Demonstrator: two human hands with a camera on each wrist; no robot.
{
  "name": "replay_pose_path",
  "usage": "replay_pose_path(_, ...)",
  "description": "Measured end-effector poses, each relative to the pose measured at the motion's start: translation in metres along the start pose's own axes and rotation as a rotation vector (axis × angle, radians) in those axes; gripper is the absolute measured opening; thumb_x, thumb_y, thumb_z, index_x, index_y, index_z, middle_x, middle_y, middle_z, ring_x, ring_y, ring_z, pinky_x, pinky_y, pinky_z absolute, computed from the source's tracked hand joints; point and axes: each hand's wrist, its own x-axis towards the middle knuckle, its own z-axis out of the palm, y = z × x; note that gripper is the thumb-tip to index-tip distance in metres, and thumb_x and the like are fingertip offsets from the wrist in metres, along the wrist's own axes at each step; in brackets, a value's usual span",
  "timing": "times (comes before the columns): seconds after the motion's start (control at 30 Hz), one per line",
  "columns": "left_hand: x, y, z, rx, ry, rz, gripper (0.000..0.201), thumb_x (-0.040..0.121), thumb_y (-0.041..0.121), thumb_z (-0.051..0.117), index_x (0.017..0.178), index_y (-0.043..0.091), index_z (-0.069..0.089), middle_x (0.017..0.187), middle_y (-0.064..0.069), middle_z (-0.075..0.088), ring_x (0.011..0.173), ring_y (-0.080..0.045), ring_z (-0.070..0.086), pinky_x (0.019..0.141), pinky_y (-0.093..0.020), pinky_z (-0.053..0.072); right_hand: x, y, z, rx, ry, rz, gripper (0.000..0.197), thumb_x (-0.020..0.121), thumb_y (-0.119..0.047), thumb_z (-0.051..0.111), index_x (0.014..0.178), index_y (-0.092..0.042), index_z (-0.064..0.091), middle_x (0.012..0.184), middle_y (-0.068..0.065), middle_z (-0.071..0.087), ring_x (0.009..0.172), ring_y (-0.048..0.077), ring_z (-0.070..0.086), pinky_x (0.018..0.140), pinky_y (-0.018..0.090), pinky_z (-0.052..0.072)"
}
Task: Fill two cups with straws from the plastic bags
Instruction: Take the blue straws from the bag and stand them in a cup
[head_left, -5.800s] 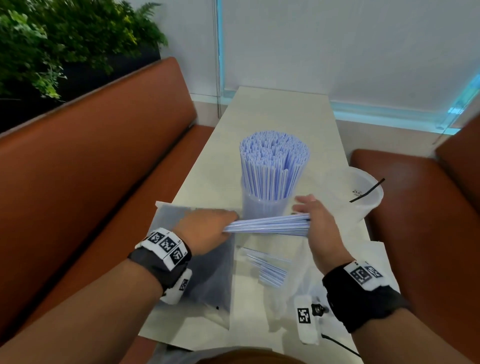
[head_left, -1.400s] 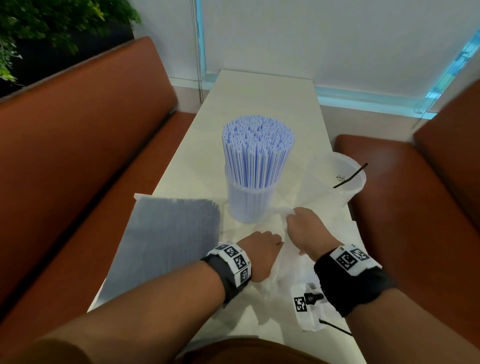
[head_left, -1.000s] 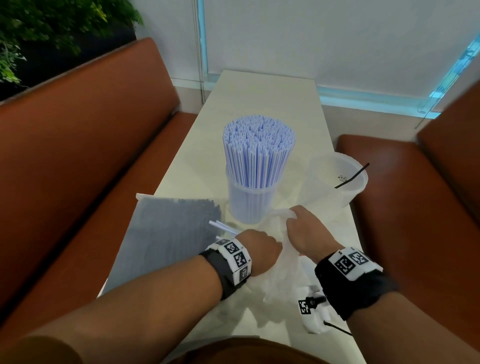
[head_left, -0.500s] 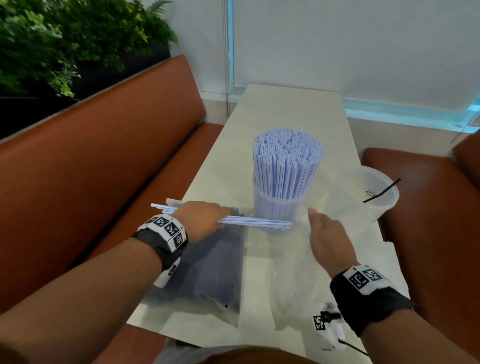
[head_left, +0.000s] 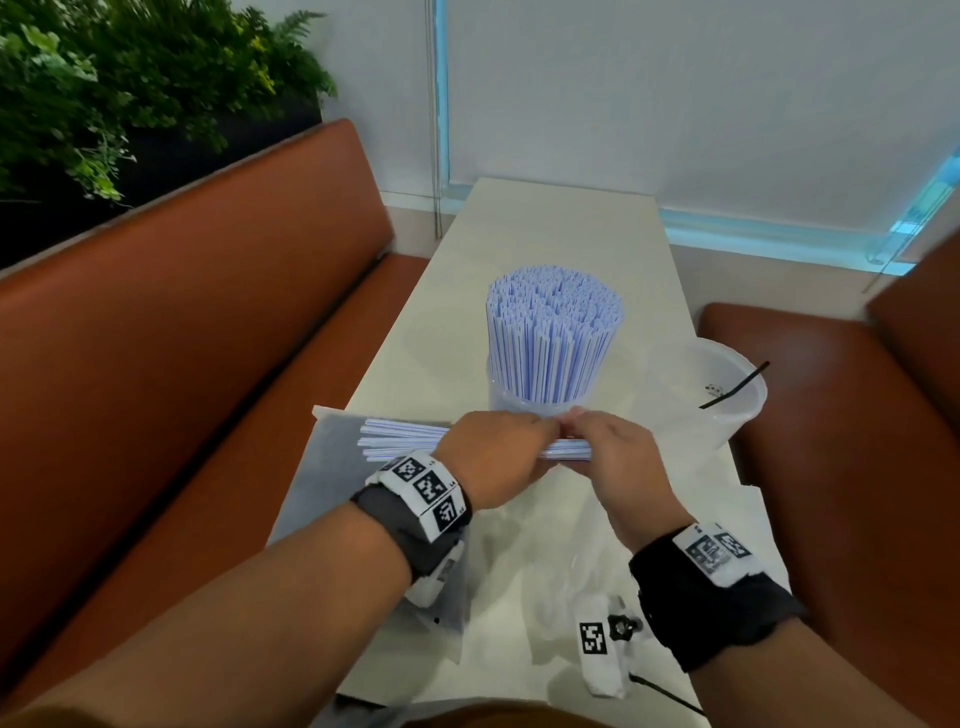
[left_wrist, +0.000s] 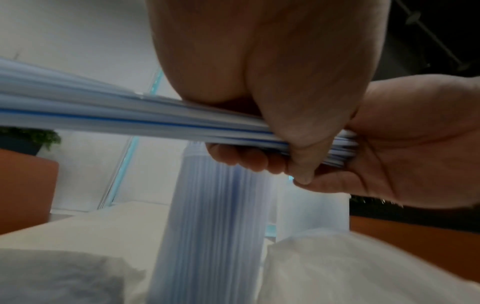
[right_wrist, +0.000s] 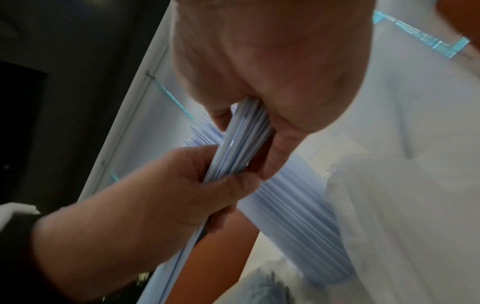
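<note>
A small bundle of blue-striped white straws (head_left: 402, 441) lies level above the table's near end. My left hand (head_left: 498, 457) grips its middle, and my right hand (head_left: 613, 457) grips its right end (head_left: 571, 451); the two hands touch. In the left wrist view the bundle (left_wrist: 130, 115) runs from the left into both fists. The right wrist view shows the bundle (right_wrist: 241, 148) passing between the two hands. Just behind the hands stands a clear cup packed with upright straws (head_left: 553, 338). A second clear cup (head_left: 727, 410) at the right holds one black straw (head_left: 735, 387).
A flat bag of straws (head_left: 332, 499) lies on the white table (head_left: 550, 234) under my left wrist. An emptied crumpled clear bag (head_left: 571, 561) lies under my right wrist. Brown bench seats flank the table on both sides. A plant stands at the far left.
My left hand drew a bundle of straws out of the crumpled bag and lifted it level. My right hand let go of the bag and now grips the bundle's right end.
</note>
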Motion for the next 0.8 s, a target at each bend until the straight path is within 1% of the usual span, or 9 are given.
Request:
replay_pose_path(0.13, 0.007, 0.004, -0.022, -0.209, 0.133, -0.084, 0.014, 0.099, 0.038, 0.054, 0.109, 0.028, 0.054, 0.095, 0.0, 0.065, 0.088, -0.028, 0.063, 0.069, -0.038, 0.048, 0.008, -0.006, -0.009, 0.317, 0.125, 0.173, 0.043, 0.103, -0.043, 0.049, 0.095, -0.008, 0.072, 0.091, 0.012, 0.077, 0.09, 0.025, 0.075, 0.079, 0.035, 0.058)
replay_pose_path(0.2, 0.009, 0.009, -0.044, -0.573, 0.302, -0.135, 0.008, 0.097, 0.04, 0.059, 0.099, 0.036, 0.053, 0.084, 0.007, 0.064, 0.077, -0.02, 0.063, 0.067, -0.035, 0.049, 0.01, -0.004, -0.012, 0.371, 0.119, 0.261, 0.05, 0.102, -0.051, 0.047, 0.102, -0.007, 0.07, 0.091, 0.012, 0.077, 0.09, 0.025, 0.075, 0.079, 0.036, 0.057)
replay_pose_path(0.27, 0.014, 0.021, -0.072, -0.976, 0.529, -0.157, 0.012, 0.093, 0.039, 0.065, 0.087, 0.037, 0.055, 0.075, 0.011, 0.061, 0.065, -0.012, 0.06, 0.062, -0.028, 0.05, 0.006, 0.0, -0.006, 0.397, 0.08, 0.342, 0.056, 0.1, -0.056, 0.047, 0.108, -0.004, 0.069, 0.095, 0.014, 0.076, 0.094, 0.029, 0.075, 0.081, 0.038, 0.058)
replay_pose_path(0.33, 0.021, 0.028, -0.093, -1.231, 0.732, -0.11, 0.018, 0.092, 0.029, 0.069, 0.081, 0.034, 0.055, 0.069, 0.006, 0.055, 0.059, -0.014, 0.056, 0.06, -0.027, 0.05, 0.003, 0.0, 0.0, 0.451, 0.044, 0.413, 0.06, 0.1, -0.057, 0.046, 0.115, -0.003, 0.066, 0.105, 0.017, 0.073, 0.102, 0.033, 0.072, 0.09, 0.043, 0.057)
replay_pose_path(0.4, 0.027, 0.03, -0.103, -1.361, 0.869, -0.073, 0.019, 0.093, 0.021, 0.067, 0.08, 0.029, 0.055, 0.066, -0.012, 0.049, 0.056, -0.02, 0.054, 0.06, -0.029, 0.05, 0.0, -0.004, 0.003, 0.547, 0.017, 0.449, 0.062, 0.101, -0.057, 0.046, 0.122, -0.001, 0.062, 0.113, 0.019, 0.069, 0.111, 0.037, 0.069, 0.096, 0.047, 0.055)
replay_pose_path(0.5, 0.029, 0.036, -0.091, -1.455, 0.895, -0.11, 0.022, 0.096, 0.013, 0.064, 0.081, 0.025, 0.054, 0.064, -0.007, 0.048, 0.054, -0.022, 0.052, 0.059, -0.032, 0.049, -0.002, -0.013, 0.008, 0.635, -0.079, 0.46, 0.064, 0.104, -0.053, 0.041, 0.13, 0.003, 0.058, 0.113, 0.021, 0.069, 0.111, 0.037, 0.067, 0.096, 0.049, 0.055)
replay_pose_path(0.63, 0.026, 0.037, -0.076, -1.497, 0.862, -0.174, 0.022, 0.095, 0.012, 0.063, 0.082, 0.03, 0.057, 0.064, -0.002, 0.052, 0.054, -0.021, 0.053, 0.059, -0.034, 0.05, -0.004, -0.015, 0.009, 0.599, -0.119, 0.453, 0.055, 0.106, -0.043, 0.043, 0.122, 0.005, 0.063, 0.108, 0.021, 0.066, 0.099, 0.033, 0.066, 0.095, 0.047, 0.056)
replay_pose_path(0.73, 0.028, 0.032, -0.078, -1.515, 0.898, -0.177, 0.018, 0.094, 0.019, 0.066, 0.083, 0.031, 0.058, 0.064, 0.0, 0.054, 0.053, -0.021, 0.053, 0.059, -0.035, 0.05, -0.004, -0.012, 0.007, 0.564, -0.175, 0.431, 0.058, 0.103, -0.046, 0.047, 0.121, 0.007, 0.063, 0.102, 0.021, 0.067, 0.091, 0.033, 0.069, 0.093, 0.048, 0.057)
replay_pose_path(0.8, 0.029, 0.032, -0.077, -1.49, 0.866, -0.198, 0.017, 0.093, 0.022, 0.066, 0.084, 0.033, 0.059, 0.064, 0.001, 0.054, 0.053, -0.021, 0.053, 0.06, -0.036, 0.05, -0.008, -0.013, 0.011, 0.464, -0.25, 0.358, 0.058, 0.099, -0.052, 0.053, 0.118, 0.001, 0.068, 0.102, 0.021, 0.069, 0.094, 0.033, 0.07, 0.092, 0.05, 0.057)
